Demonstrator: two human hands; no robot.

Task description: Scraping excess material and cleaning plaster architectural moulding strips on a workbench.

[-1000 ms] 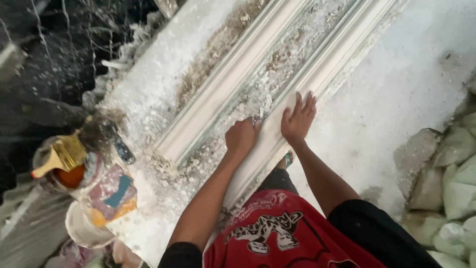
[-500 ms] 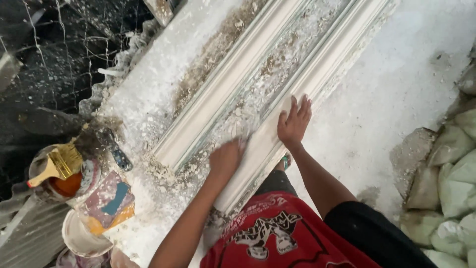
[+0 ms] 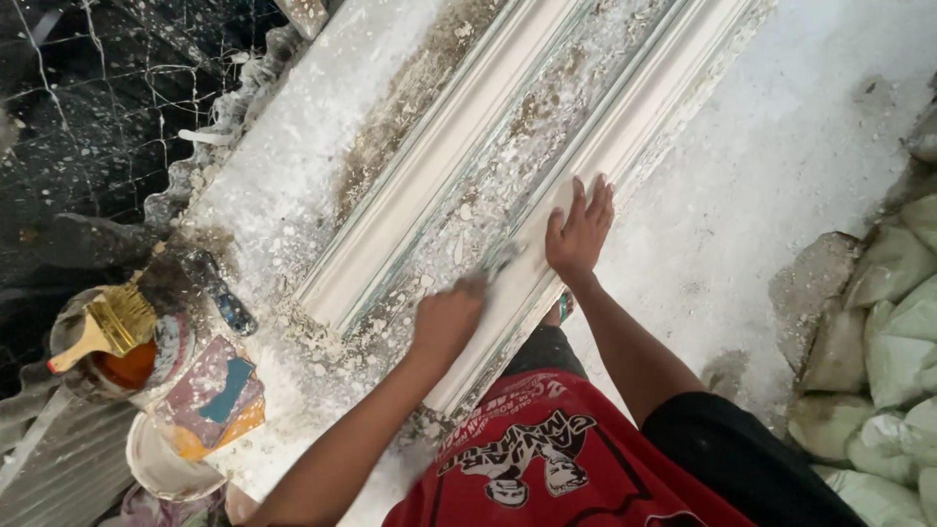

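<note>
The left hand [image 3: 447,317] is curled shut around a small scraping tool [image 3: 498,260], too blurred to make out clearly, with its tip pressed into the debris-filled channel of the long white plaster moulding [image 3: 429,185]; the right hand [image 3: 579,232] lies open and flat, fingers spread, on the moulding's near rail just beside the tool. At the far left a yellow-bristled brush [image 3: 102,327] rests on a tin [image 3: 127,366], with a paint-smeared container [image 3: 210,400] and a white bowl [image 3: 166,468] below it, all well apart from the hands. The moulding runs diagonally across a dusty white bench [image 3: 283,185], its centre groove speckled with crumbs of plaster. To the right is a powdery floor [image 3: 781,166] and, at the edge, stacked pale sacks [image 3: 888,332]. Scraping seems best done with the tool held low along the groove, strokes short, while the flat palm steadies the rail so the fragile edges are not chipped.
</note>
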